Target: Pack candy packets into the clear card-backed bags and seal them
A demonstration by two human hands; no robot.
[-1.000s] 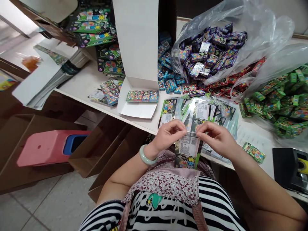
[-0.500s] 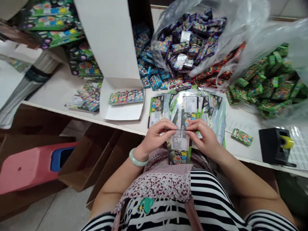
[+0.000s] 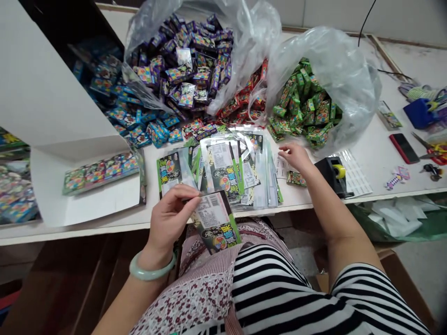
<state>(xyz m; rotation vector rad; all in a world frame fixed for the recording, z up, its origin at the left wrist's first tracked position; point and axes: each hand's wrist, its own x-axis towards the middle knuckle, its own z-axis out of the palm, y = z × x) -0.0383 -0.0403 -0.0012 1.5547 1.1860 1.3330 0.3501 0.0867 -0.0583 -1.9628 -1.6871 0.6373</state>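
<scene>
My left hand pinches the top corner of a printed plastic pouch between thumb and fingers. The pouch hangs tilted over my lap, its black, green and white printed side facing up. Out over the table, my right hand is open, fingers loosely bent and nothing visible in them. Under that hand lies a white label sheet, partly covered. Just below its wrist is a small green candy pack. Between my hands spreads a pile of similar pouches.
A white carton at left holds a row of small boxes. Behind the pouches are bags of purple boxes and green boxes, with blue and red ones loose. A tape dispenser, phone and scissors lie right.
My right hand has let go of the pouch and moved right, over the table beside the green boxes. My left hand keeps the pouch, now tilted. The view has swung right.
</scene>
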